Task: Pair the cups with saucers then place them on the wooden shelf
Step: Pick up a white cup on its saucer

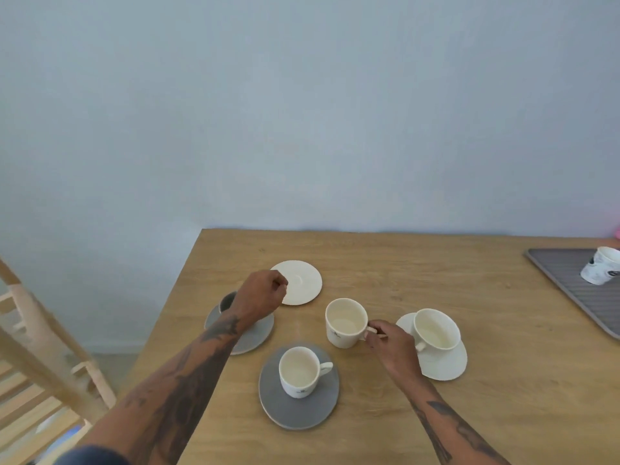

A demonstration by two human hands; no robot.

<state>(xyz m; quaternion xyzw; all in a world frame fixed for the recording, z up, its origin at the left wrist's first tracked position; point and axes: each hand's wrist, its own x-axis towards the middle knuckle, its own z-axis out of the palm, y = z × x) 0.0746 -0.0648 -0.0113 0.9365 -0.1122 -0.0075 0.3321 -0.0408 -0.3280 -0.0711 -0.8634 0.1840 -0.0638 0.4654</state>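
Observation:
My right hand (389,344) pinches the handle of a white cup (345,322) that stands on the wooden table (402,263) with no saucer under it. My left hand (265,292) hovers with curled fingers at the near edge of a bare white saucer (302,283); whether it touches the saucer is unclear. Under my left wrist a grey cup (227,302) sits on a grey saucer (258,333). Nearer me a white cup (300,372) stands on a grey saucer (295,411). To the right a white cup (436,328) rests on a white saucer (446,364).
A grey ridged mat (583,297) at the table's right edge carries a white patterned cup (600,270). A light wooden shelf frame (40,347) stands to the left of the table, beyond its left edge. A pale wall runs behind the table.

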